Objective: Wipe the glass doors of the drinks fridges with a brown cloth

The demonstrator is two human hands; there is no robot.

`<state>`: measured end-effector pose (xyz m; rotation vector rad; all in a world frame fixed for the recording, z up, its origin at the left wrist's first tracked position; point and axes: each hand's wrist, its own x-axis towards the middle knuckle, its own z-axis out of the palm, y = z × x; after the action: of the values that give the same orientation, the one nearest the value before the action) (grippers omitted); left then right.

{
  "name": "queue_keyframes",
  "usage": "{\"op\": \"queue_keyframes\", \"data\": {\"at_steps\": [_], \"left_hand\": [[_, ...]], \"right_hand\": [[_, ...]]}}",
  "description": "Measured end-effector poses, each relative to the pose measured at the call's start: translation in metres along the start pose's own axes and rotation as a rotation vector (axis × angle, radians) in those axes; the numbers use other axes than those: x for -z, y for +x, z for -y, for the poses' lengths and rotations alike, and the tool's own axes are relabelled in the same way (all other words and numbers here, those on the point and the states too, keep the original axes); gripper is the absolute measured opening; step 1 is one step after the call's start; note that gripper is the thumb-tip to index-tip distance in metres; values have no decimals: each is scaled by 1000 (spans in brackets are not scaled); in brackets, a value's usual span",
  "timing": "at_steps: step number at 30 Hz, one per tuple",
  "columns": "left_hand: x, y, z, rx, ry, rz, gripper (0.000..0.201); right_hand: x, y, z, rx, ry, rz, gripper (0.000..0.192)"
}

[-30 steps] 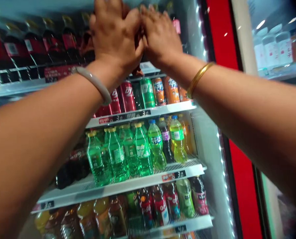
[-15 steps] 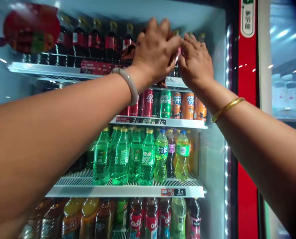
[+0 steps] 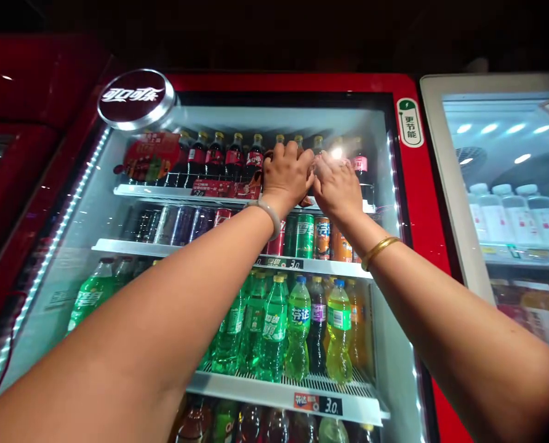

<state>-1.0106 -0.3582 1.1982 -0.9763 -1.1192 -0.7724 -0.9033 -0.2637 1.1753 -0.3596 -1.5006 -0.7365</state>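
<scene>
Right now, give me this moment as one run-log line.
left hand: on top-shelf bottles | right hand: beside it, same row | grip: unclear | fridge: open

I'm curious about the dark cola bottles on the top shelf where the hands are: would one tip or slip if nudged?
Probably tippy: the cola bottles are tall and narrow, though packed neighbours would likely catch one. They look full, so likely heavy for their size. The left hand and right hand both reach there; whether the plastic is wet or slippery cannot be told.

The one camera sits on my head, facing forward and slightly up along both outstretched arms at the open red drinks fridge (image 3: 422, 203), close, arm's reach from its top shelf (image 3: 173, 192).
</scene>
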Motion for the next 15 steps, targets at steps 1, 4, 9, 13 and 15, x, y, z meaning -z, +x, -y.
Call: {"op": "queue_keyframes", "data": {"at_steps": [1,4,9,13,15], "left_hand": [[1,-5,0,-14,6,2,28],[6,-24,3,-76,43,33,29],[15,-50,12,-209,100,75,30],[18,-32,22,-263,115,168,32],[17,-14,23,-100,131,161,32]], "right_hand": [[0,0,1,-3,10,0,55],[-1,0,1,0,15,3,54],[-4,-1,1,-2,20,1,54],[-5,-1,0,2,62,3,55],[-6,0,1,-6,71,4,55]]}}
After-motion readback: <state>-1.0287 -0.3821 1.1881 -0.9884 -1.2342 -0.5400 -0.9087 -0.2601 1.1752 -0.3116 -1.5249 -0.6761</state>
